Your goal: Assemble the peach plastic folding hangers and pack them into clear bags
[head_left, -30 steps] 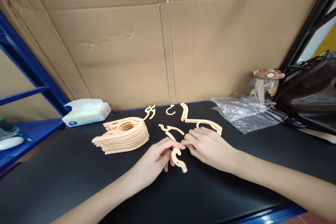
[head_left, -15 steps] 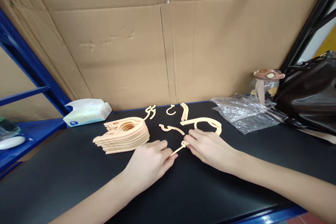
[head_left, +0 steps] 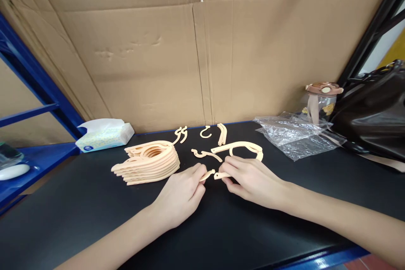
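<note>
Two pinches, palms down: left hand (head_left: 182,192) on curved piece (head_left: 208,175), right hand (head_left: 253,182) on hanger arm (head_left: 221,175)

We seem to be in a workshop, cardboard (head_left: 142,63) walling, blue frame (head_left: 44,82), black bench (head_left: 209,232), stacked hanger parts (head_left: 155,166).

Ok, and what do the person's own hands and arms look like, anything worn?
The left hand and right hand are ungloved, with no jewellery visible. The left arm and right arm are unsleeved as far as the picture shows.
</note>
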### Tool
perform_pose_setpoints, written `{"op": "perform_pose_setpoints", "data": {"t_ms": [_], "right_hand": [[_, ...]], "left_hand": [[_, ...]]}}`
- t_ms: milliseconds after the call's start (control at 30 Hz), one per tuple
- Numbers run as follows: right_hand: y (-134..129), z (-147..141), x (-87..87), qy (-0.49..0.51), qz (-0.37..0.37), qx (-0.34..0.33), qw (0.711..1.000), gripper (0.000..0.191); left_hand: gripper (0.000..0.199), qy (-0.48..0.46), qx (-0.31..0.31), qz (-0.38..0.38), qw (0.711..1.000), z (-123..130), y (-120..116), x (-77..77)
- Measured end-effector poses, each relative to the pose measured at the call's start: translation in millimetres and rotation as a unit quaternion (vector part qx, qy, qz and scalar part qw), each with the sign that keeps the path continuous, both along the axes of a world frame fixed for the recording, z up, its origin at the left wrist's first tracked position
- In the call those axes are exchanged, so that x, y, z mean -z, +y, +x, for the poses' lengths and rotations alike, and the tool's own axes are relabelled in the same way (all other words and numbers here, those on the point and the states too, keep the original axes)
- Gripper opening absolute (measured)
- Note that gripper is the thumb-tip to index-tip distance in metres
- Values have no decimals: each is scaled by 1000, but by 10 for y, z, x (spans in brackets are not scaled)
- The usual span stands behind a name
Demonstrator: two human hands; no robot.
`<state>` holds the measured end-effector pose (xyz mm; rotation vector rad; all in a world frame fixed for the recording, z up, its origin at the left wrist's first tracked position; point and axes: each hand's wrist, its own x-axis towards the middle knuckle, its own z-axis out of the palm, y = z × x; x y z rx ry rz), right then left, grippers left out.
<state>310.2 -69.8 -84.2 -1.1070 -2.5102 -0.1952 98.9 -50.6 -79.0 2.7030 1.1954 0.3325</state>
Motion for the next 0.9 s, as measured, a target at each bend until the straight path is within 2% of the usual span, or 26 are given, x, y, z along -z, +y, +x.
{"op": "perform_pose_setpoints", "data": {"t_ms": [167,367,600,900], "right_hand": [[-10,0,-6,27,6,-19,999,13],[-21,6,-19,20,14,-52,998,14],[-4,7,-12,5,31,-72,997,17],[-11,15,-20,26,19,-88,996,15]], "left_hand": [[12,-14,5,-11,1000,25,-22,26],[40,-36,0,-62,997,31,-6,8],[24,-53,33,-86,994,40,-37,-6],[34,-43,33,-84,995,36,-40,-31]]}}
